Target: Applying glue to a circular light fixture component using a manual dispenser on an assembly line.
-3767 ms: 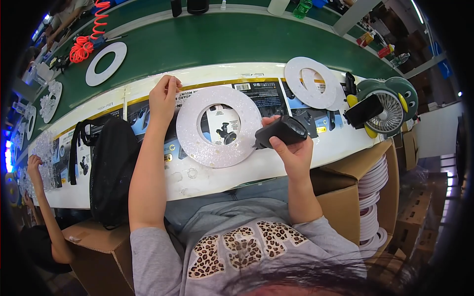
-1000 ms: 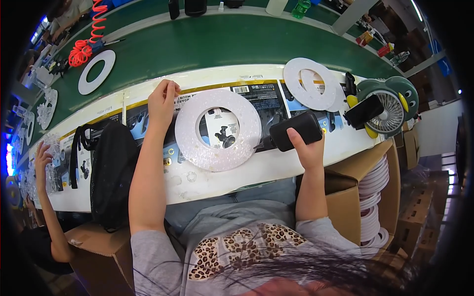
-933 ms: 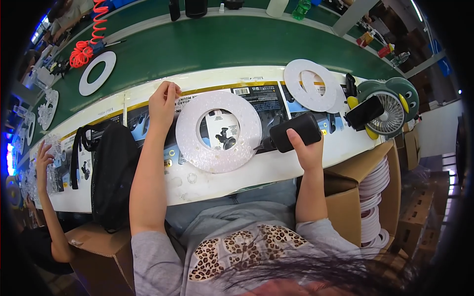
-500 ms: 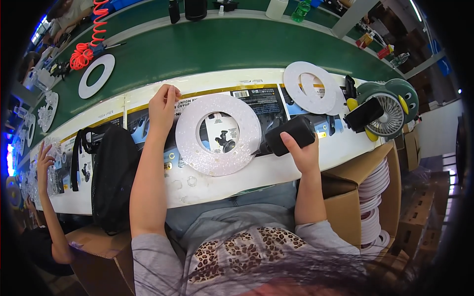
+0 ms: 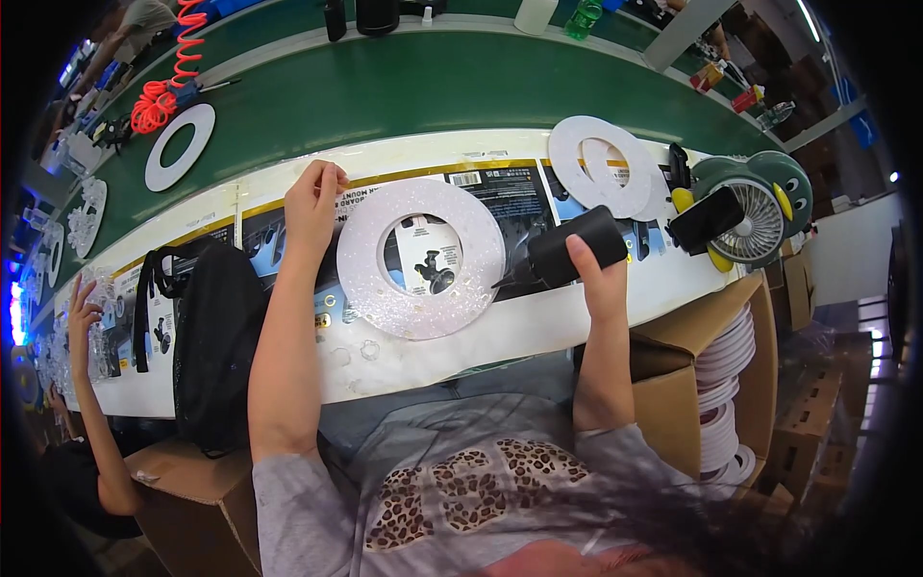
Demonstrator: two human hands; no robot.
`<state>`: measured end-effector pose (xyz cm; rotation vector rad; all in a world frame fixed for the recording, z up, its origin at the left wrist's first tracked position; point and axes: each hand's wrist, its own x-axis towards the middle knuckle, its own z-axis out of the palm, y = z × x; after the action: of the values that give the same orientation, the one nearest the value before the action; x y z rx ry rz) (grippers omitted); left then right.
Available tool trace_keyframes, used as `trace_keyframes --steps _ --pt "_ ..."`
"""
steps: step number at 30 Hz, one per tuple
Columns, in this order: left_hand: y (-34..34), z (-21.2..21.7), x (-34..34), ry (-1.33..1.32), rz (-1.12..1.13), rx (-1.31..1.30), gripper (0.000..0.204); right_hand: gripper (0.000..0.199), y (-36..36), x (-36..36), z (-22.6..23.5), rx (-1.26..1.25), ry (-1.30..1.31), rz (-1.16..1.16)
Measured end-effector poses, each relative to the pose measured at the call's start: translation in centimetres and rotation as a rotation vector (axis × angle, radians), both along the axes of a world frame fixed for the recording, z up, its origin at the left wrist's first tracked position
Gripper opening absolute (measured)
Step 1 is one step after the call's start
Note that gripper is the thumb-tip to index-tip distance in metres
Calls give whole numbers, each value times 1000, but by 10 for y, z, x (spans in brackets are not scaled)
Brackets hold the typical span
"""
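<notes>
In front of me lies a flat white ring [image 5: 471, 231] with a speckled, glittering surface, on top of printed black packaging. My right hand [image 5: 601, 269] is closed round a black bottle [image 5: 577, 248] with a narrow nozzle. The bottle is tilted, its tip pointing left at the ring's right edge; whether it touches I cannot tell. My left hand [image 5: 312, 204] rests at the ring's upper left with its fingers curled in, and what they hold, if anything, is hidden. Through the ring's hole a printed picture on the packaging shows.
More white rings [image 5: 586, 144] overlap at the right, beside a green fan [image 5: 755, 216] with a dark phone-like slab [image 5: 707, 221] before it. A black bag [image 5: 221, 337] lies at left, near another person's hand [image 5: 85, 308]. An open carton [image 5: 673, 385] of stacked rings stands low right.
My right hand has turned the bottle, raising its base, so it tilts further with the nozzle by the ring's right edge. My left hand stays in much the same place.
</notes>
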<state>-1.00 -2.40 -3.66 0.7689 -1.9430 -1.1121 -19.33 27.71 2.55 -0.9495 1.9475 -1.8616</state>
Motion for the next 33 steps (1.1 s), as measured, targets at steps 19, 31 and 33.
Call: trace_keyframes --steps 19,31,33 --pt "2 1 2 9 17 -11 23 33 -25 -40 -39 -133 -35 -92" --pt "1 0 0 3 22 -17 23 33 -24 -39 -39 -98 -54 -89" --pt "1 0 0 4 18 -18 23 33 -24 -39 -39 -95 -67 -90"
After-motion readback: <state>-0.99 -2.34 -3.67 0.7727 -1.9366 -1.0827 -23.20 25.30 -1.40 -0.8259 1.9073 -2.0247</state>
